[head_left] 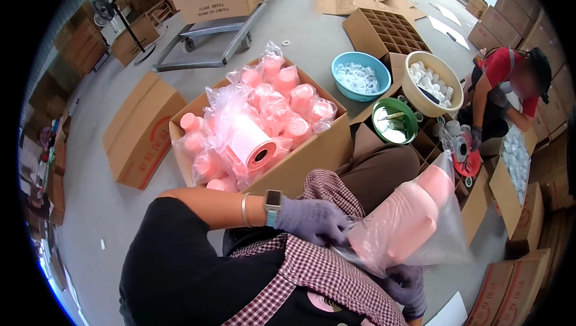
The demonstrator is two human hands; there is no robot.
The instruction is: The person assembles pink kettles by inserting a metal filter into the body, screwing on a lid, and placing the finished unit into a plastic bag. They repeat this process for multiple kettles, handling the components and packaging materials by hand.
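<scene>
Across my lap lies a pink jug-like flask with a side handle and a lighter pink lid, inside a clear plastic bag. My left hand, in a purple-grey glove, is closed on the bag at the flask's lower end. Below the flask, my right hand, gloved alike, touches the bag's near side; its fingers are partly hidden. In front of me, a carton holds several bagged pink flasks, and a pink flask body with a dark round opening lies on top.
A blue basin of clear rings, a cream basin of white parts and a green bowl stand ahead right, near a divided carton. A co-worker sits at right. A closed carton and loaded trolley are at left.
</scene>
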